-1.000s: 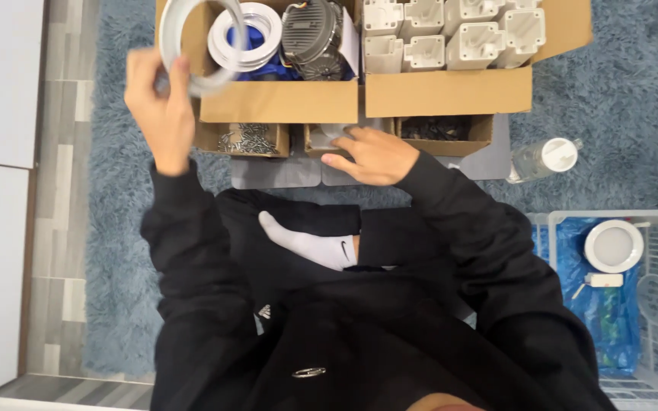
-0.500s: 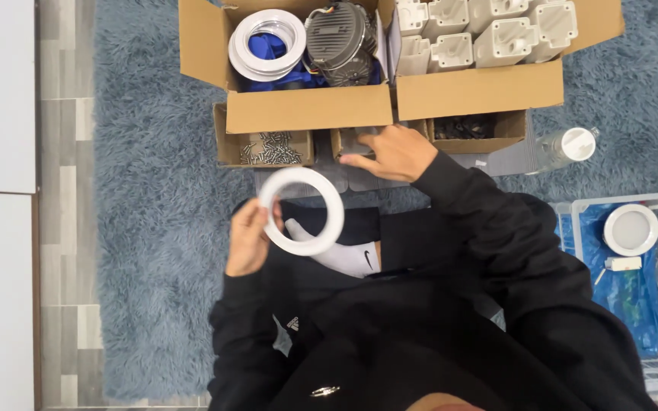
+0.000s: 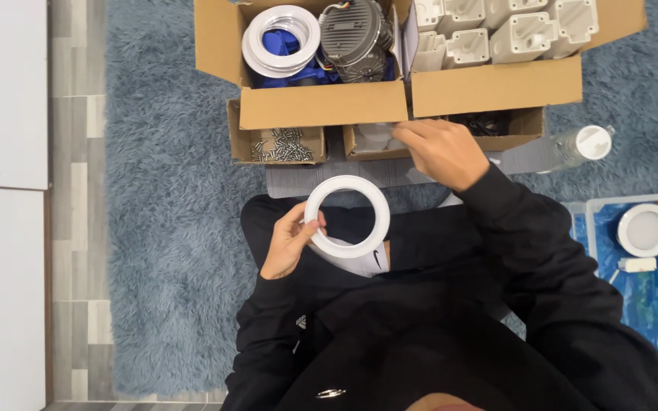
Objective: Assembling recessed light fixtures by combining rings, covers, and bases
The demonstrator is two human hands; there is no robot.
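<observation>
My left hand (image 3: 289, 242) holds a white plastic ring (image 3: 346, 216) by its left edge, just above my lap and white sock. My right hand (image 3: 439, 150) reaches forward with fingers curled at a small open cardboard box (image 3: 375, 142) that holds clear plastic bags; whether it grips anything I cannot tell. To the left, another small box (image 3: 278, 144) holds several loose screws. Behind them a large carton (image 3: 310, 103) holds more white rings (image 3: 279, 39) and a grey finned metal housing (image 3: 357, 36).
A second large carton (image 3: 496, 87) at the back right holds several white moulded parts. A clear bottle with a white cap (image 3: 582, 144) lies on the blue shaggy rug. A wire basket (image 3: 634, 251) at right holds a round white lamp on blue plastic. White cabinet at left.
My left hand has brought the white ring down from the carton to my lap. My right hand has shifted from the rug to the small box with bags.
</observation>
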